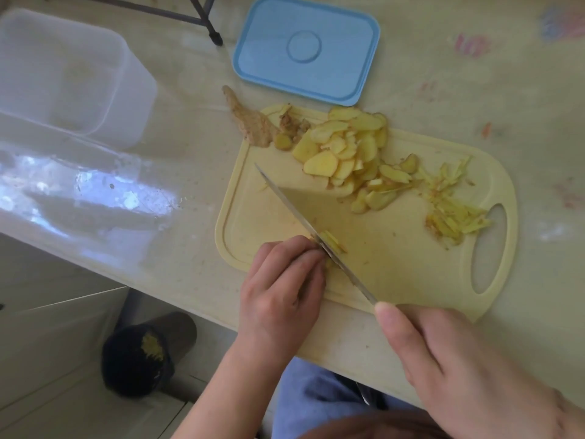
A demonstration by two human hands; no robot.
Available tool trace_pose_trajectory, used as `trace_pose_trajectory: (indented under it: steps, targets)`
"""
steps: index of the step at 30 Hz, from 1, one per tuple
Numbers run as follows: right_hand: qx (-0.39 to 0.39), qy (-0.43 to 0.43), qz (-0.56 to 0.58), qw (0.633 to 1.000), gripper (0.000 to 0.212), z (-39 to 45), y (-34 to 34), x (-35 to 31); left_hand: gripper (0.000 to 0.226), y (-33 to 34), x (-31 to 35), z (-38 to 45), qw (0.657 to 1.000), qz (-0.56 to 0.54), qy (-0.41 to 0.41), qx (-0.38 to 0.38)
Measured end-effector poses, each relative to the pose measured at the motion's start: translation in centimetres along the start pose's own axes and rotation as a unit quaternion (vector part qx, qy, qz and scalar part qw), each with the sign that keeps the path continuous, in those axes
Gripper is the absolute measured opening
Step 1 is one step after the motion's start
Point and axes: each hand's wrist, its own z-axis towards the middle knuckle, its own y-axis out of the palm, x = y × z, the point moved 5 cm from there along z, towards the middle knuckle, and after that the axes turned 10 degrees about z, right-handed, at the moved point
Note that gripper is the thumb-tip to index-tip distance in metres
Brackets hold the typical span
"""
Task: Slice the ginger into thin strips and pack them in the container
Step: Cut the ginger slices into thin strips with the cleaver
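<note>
Nearest the viewer, the right hand (456, 353) grips the knife (319, 239) by its handle, forefinger extended along the spine, while the left hand (281, 280) curls its fingertips down on a small stack of ginger (330, 242) at the board's (392, 258) near edge. Blade and left fingertips are touching or almost so; a slip of the stack or a finger uncurling would likely bring a cut. The stack is short, so it may also roll or splay and yield uneven strips. Farther along lie finished strips (452, 213) close to the board's handle hole, where a sweep could push them through, and a loose heap of slices (348, 150), not yet cut. Beyond stand the blue lid (305, 49) and, well apart at far left, the clear container (66, 74).
</note>
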Motion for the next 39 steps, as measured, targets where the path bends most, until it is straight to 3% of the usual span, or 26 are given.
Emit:
trace_pose_trajectory:
  steps: [4,8,10,15,18,20,21,24,28,30,34,36,39]
  targets:
    - [0.017,0.007,-0.017,1.0,0.072,-0.6,-0.3,-0.4,0.008,-0.1,0.0,0.0,1.0,0.001,-0.017,0.006]
    - [0.138,-0.099,-0.117,0.978,0.067,-2.5,-0.9,-1.2,0.002,-0.1,0.0,0.0,1.0,0.006,-0.021,0.007]
    - [0.163,-0.121,-0.122,0.971,0.069,-2.7,-0.9,-1.1,0.004,-0.1,0.0,0.0,1.0,0.0,-0.017,0.008]
    - [0.143,-0.117,-0.119,0.975,0.069,-1.7,-0.4,-1.1,0.005,-0.1,0.2,0.1,1.0,-0.002,0.007,0.003]
    - [0.036,-0.032,-0.009,0.999,0.069,0.1,0.4,-0.3,0.006,-0.1,0.2,0.2,1.0,-0.002,0.007,0.002]
    - [0.013,-0.025,0.001,1.0,0.068,0.3,0.6,-0.4,0.006,-0.1,0.2,0.2,1.0,-0.003,0.004,0.002]
    - [0.013,-0.029,0.003,0.999,0.068,0.1,0.6,-0.5,0.006,-0.1,0.2,0.1,1.0,-0.004,0.001,0.002]
    - [0.12,-0.114,-0.107,0.98,0.067,-1.8,-0.4,-1.2,0.006,-0.1,0.3,0.1,1.0,-0.003,-0.004,0.004]
    - [0.171,-0.133,-0.155,0.964,0.068,-2.6,-0.7,-1.2,0.007,0.0,0.2,0.0,1.0,-0.002,-0.002,0.004]
    - [0.176,-0.137,-0.17,0.96,0.066,-2.3,-0.7,-1.5,0.008,-0.1,0.2,0.0,1.0,-0.004,0.001,0.002]
    - [0.125,-0.063,-0.061,0.988,0.073,-2.0,-0.6,-0.8,0.008,-0.1,0.1,0.1,1.0,0.005,-0.013,0.007]
    - [0.148,-0.092,-0.126,0.977,0.072,-2.4,-0.8,-1.1,0.006,-0.2,0.1,0.1,1.0,0.009,-0.02,0.01]
    - [0.163,-0.087,-0.126,0.975,0.068,-2.9,-0.9,-1.3,0.005,-0.2,0.1,0.1,1.0,0.006,-0.02,0.01]
